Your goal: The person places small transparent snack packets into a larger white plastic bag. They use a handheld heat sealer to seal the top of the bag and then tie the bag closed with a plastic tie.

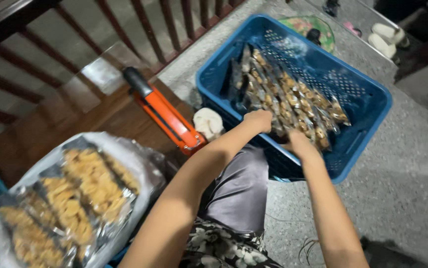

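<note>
Left hand (259,120): fingers curled down into the near end of the row of clear snack packets (286,99), knuckles up; it appears to grip 1 or more packets, though the fingertips are hidden. Right hand (298,143): fingers closed over the packets at the right near end of the same row; what exactly is pinched cannot be told.

The packets, holding golden-brown pieces, stand on edge in a slanting row inside the blue plastic crate (367,106), which sits on a speckled stone floor (412,188). Just left of the crate lie an orange heat sealer (167,115) with a black handle and a crumpled white cloth (209,122). At near left, a clear bag of more filled packets (65,198) rests on a wooden surface.

Risk, as judged: the row leans unsupported toward the far end; a pull on 1 packet could topple its neighbours. Tight squeezing may crush the brittle contents. The near-left bag overhangs its support and could slide off
</note>
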